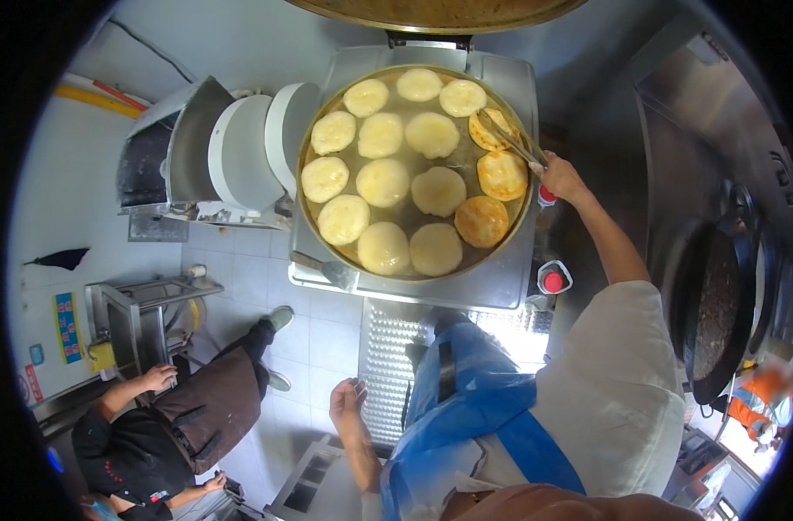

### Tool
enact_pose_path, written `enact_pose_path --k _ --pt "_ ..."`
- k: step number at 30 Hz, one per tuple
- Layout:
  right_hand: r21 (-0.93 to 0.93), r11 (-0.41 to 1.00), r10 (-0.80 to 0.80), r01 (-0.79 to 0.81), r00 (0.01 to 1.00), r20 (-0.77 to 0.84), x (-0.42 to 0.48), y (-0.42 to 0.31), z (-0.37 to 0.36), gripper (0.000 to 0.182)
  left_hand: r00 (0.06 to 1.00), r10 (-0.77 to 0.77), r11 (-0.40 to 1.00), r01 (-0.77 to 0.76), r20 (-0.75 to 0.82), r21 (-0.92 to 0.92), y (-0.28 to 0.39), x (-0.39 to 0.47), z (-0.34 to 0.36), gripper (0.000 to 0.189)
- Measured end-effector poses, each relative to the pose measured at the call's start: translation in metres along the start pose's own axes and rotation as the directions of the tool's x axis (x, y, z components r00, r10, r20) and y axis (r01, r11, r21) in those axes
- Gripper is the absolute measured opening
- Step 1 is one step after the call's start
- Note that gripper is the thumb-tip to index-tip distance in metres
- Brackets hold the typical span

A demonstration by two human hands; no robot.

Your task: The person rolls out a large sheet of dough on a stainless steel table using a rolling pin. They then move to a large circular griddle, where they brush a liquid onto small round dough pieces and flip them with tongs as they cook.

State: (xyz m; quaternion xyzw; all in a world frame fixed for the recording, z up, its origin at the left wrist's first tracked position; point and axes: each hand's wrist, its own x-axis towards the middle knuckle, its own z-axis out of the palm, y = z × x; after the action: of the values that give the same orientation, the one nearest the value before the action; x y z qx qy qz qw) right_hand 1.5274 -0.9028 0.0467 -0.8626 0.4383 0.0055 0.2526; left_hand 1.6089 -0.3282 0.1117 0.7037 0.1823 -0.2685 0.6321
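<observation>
My right hand grips a pair of metal tongs at the right rim of a large round griddle pan. The tongs' tips lie at a browned flatbread; whether they pinch it I cannot tell. Below it sit a golden-topped flatbread and an evenly browned flatbread. Several pale, oily flatbreads, such as a pale flatbread, fill the rest of the pan. My left hand hangs beside my blue apron, fingers curled in, with nothing visible in it.
A scraper rests on the counter's front left corner. The raised lid stands behind the pan. Two red-capped containers, one a bottle, stand at right, near a dark wok. A co-worker stands at lower left.
</observation>
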Motion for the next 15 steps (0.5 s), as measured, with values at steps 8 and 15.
enact_pose_path --k 8,15 --pt "0.833 -0.039 0.076 -0.552 0.829 0.553 -0.004 -0.093 0.030 0.028 0.999 0.008 1.000 -0.009 0.031 0.019 0.002 0.002 0.000 0.015" --pt "0.872 -0.252 0.264 -0.419 0.837 0.479 0.028 -0.156 0.070 0.023 0.999 0.003 1.000 -0.003 -0.050 0.007 0.002 -0.009 -0.005 0.017"
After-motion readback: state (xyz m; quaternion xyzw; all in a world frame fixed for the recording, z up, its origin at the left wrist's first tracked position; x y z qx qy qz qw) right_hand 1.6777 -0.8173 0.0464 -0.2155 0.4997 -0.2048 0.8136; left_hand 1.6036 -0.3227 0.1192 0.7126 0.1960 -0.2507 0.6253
